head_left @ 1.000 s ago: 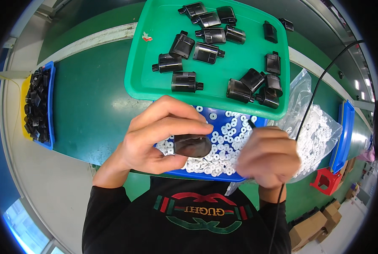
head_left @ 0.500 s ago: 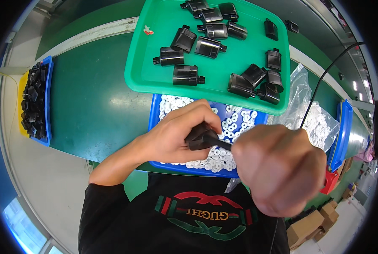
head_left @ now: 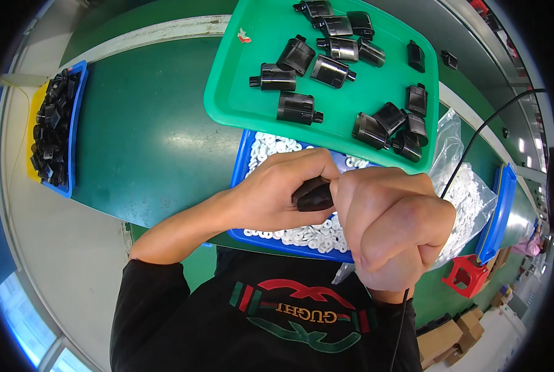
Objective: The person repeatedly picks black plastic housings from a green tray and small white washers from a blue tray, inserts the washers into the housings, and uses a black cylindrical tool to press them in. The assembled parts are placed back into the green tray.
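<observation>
Held in the curled fingers of my left hand (head_left: 270, 192) is a small black plastic cartridge (head_left: 313, 196), its dark end toward me. My right hand (head_left: 394, 226) is closed in a fist and presses up against the cartridge's right side; its fingers hide what they grip. Both hands are above a blue tray (head_left: 242, 158) of small white rings (head_left: 317, 237). Just beyond them, a green tray (head_left: 224, 87) overlaps the blue one's far edge. Several black cartridges (head_left: 332, 71) with short nozzles lie scattered in it.
At the far left a blue and yellow bin (head_left: 73, 142) is heaped with black parts. Right of my hands lies a clear bag (head_left: 469, 192) of white pieces, with a black cable (head_left: 484, 124) arching over it. A blue tray (head_left: 497, 214) and red stool (head_left: 466, 277) stand farther right.
My right fist has closed in on my left hand, and the black rod seen between them is now hidden. The trays appear shifted rightward in view.
</observation>
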Demonstrator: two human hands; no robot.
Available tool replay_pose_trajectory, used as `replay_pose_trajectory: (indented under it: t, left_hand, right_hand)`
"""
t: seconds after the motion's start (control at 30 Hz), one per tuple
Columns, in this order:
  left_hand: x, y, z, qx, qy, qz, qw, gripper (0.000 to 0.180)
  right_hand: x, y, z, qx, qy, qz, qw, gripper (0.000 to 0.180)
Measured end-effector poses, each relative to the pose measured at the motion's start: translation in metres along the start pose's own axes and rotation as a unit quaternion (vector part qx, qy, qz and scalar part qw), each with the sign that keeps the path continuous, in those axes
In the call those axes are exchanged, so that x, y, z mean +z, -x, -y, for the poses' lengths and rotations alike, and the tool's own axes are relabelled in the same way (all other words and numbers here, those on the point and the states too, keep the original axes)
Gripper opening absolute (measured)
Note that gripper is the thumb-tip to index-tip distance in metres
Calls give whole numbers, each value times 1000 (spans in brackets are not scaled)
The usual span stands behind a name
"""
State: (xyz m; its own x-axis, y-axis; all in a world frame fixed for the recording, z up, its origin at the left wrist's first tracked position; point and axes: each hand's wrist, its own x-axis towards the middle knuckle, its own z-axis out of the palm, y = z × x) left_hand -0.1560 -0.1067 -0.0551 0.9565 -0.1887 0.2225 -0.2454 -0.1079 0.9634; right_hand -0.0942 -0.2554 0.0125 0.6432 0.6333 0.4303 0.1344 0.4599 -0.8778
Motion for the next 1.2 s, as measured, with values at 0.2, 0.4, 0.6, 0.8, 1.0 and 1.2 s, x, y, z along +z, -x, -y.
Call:
replay_pose_trajectory:
  t: [0.2,0.4,0.6,0.8,1.0,1.2]
  left_hand:
    - [0,2,0,-5,-8,-1,1000,34]
    - [1,1,-3,-19,-18,-24,999,32]
    - [-3,-2,-3,-25,-25,-11,999,30]
    - [-3,-1,-5,-48,-4,-1,999,29]
    - [-2,1,-2,-33,-7,6,999,31]
    - [-2,1,-4,-19,-10,9,1000,32]
  right_hand:
    - [-1,1,-6,2,3,4,1000,30]
    - [2,12,-23,-49,-14,5,999,30]
    - [1,14,-23,-25,-17,-30,999,31]
    - [-4,6,2,-26,-12,-26,999,25]
    - [-3,10,-9,-24,-19,-11,999,24]
    - [0,11,-8,-11,12,-10,1000,26]
